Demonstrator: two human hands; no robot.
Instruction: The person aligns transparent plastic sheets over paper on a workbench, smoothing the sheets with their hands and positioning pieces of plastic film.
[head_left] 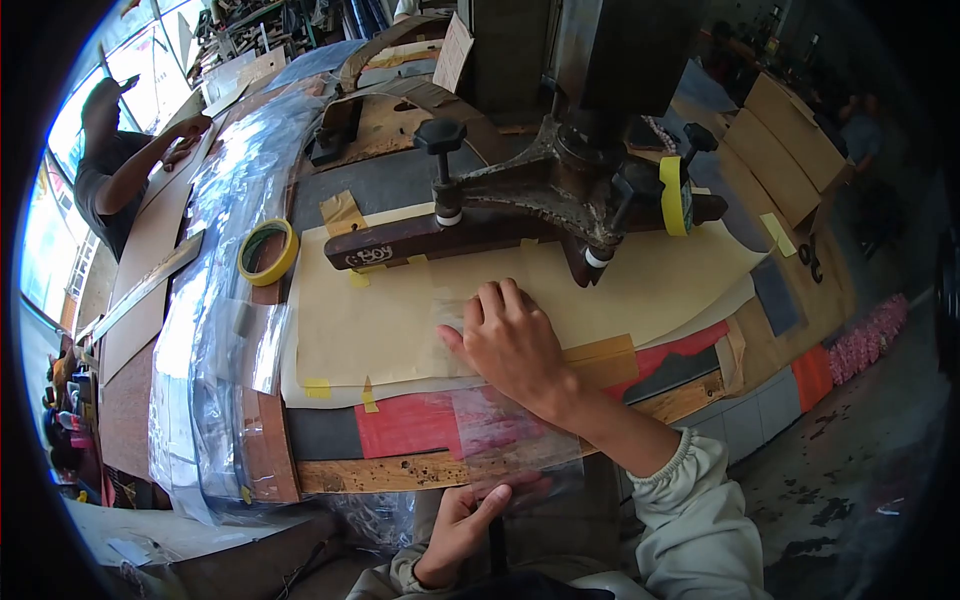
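Observation:
A clear plastic sheet (515,432) lies across the front edge of the table, over the tan paper and a strip of red material (405,425). My right hand (512,345) presses down on its upper end, palm down, thumb held apart and fingers slightly bent. Below the table edge, my left hand (462,520) pinches the sheet's lower end between thumb and fingers. Under my right hand spreads a large sheet of tan paper (370,320), with small yellow tape pieces along its borders. A brown tape strip (603,362) sits right of my wrist.
A heavy metal clamp foot (540,190) with knobs and a dark bar (400,243) presses on the paper. One yellow tape roll (268,252) lies left; another (675,197) hangs on the clamp. Scissors (810,262) lie right. Bundled clear plastic (225,200) separates me from a person (120,170).

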